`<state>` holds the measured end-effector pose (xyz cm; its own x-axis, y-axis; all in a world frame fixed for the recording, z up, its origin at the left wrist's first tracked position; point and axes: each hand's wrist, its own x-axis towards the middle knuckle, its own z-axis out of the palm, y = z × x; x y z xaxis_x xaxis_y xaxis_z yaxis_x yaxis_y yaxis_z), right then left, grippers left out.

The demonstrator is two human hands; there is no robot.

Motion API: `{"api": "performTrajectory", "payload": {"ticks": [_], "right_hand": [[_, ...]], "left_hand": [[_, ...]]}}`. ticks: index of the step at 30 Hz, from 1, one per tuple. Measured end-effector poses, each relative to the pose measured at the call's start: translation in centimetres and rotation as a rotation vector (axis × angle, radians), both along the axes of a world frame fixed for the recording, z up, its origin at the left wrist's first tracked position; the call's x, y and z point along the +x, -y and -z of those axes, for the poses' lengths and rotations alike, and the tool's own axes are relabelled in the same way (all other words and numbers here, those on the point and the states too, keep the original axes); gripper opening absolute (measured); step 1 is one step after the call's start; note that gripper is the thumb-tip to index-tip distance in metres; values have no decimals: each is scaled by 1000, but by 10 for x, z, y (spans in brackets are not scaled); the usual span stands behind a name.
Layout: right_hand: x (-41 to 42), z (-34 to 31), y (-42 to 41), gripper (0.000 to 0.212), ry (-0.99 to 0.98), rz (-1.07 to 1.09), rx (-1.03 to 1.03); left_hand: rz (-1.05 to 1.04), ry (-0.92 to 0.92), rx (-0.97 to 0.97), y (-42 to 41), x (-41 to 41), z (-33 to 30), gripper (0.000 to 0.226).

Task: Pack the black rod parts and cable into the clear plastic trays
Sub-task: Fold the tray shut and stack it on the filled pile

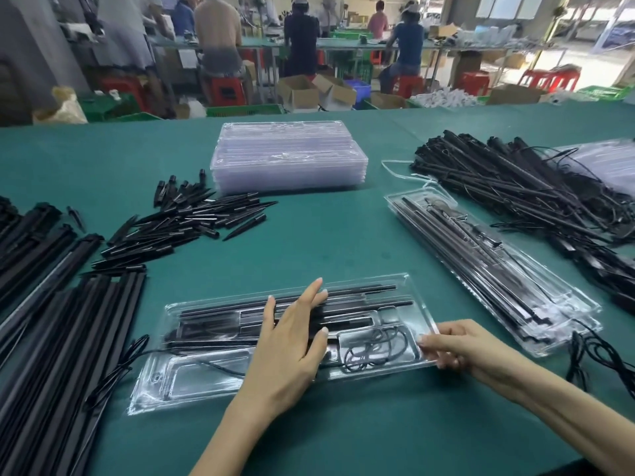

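**Hand Positions at the Open Clear Tray**

On the far left of the green table, long black rods lie bundled, with a loose heap of short pointed stakes just beyond them.

The clear tray lies open near the front edge. Black rod parts occupy its upper channels; a coiled cable sits in the right compartment.

Left hand: fingers extended and spread, palm down, pressing flat on the rod parts at the tray's centre. It grips nothing. The forearm enters from the lower edge, angled up and right.

Right hand: fingers curled, fingertips pinching the tray's right end edge. The forearm enters from the lower right.

A stack of empty trays stands behind centre. To the right lie packed trays and a pile of cabled rods.
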<state>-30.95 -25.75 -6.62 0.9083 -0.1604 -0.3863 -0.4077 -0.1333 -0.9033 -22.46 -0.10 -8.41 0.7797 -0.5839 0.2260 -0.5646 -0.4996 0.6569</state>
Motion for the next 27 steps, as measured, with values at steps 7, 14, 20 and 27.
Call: {"api": "performTrajectory", "payload": {"ticks": [7,14,20,27], "right_hand": [[-8,9,-7,23,251,87,10],[-10,11,-11,32,257,83,-106],[-9,17,-19,36,336,128,-156],[-9,19,-18,40,316,116,-233]], "left_hand": [[-6,28,-27,-2,-1,-1,60],[-8,36,-7,1,-1,-1,59],[-16,49,13,2,-3,-1,60],[-20,40,33,3,-1,-1,60]]}}
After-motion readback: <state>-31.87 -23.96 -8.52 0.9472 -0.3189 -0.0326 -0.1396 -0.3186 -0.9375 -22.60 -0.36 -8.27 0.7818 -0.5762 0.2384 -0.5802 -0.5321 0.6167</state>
